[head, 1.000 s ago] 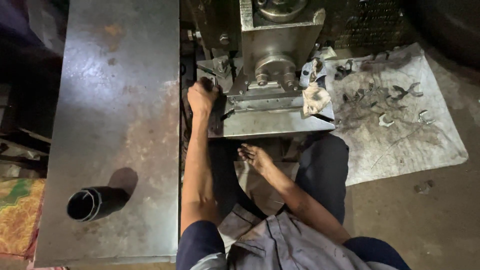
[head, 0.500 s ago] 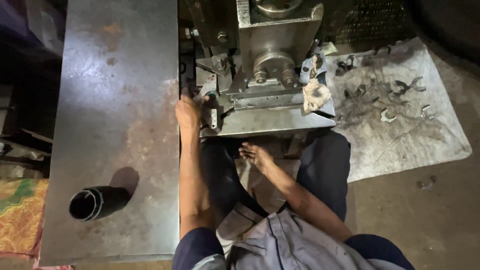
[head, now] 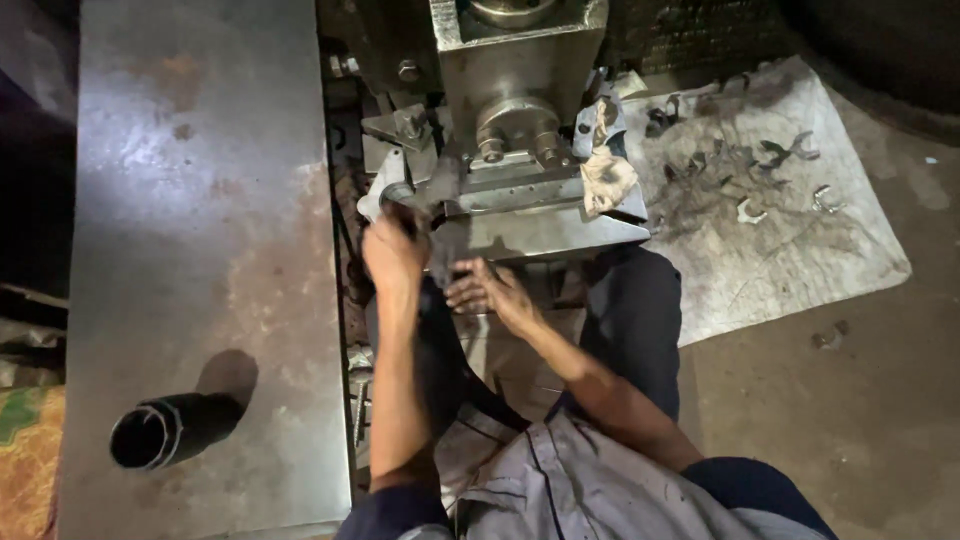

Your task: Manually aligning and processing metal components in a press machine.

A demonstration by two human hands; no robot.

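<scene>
- A small metal ring piece sits at the left front edge of the grey press machine, just above the left hand; it is partly hidden by the fingers.
- The left hand reaches up to that ring, its grip curled close around it; whether the fingers actually clamp it cannot be told, as the spot is dark and blurred.
- The right hand lies just below the machine's flat steel base plate, fingers loosely spread and apart, holding nothing that shows.
- The two hands are near each other, the left one higher and further left.
- A crumpled dirty rag hangs at the right front of the machine.
- To the left lies a broad rusty steel surface, with a short black tube lying on its side near the lower corner.
- On the floor to the right, a grey cloth sheet carries scattered small bent metal pieces.
- The person's dark trouser leg is beside the sheet.
</scene>
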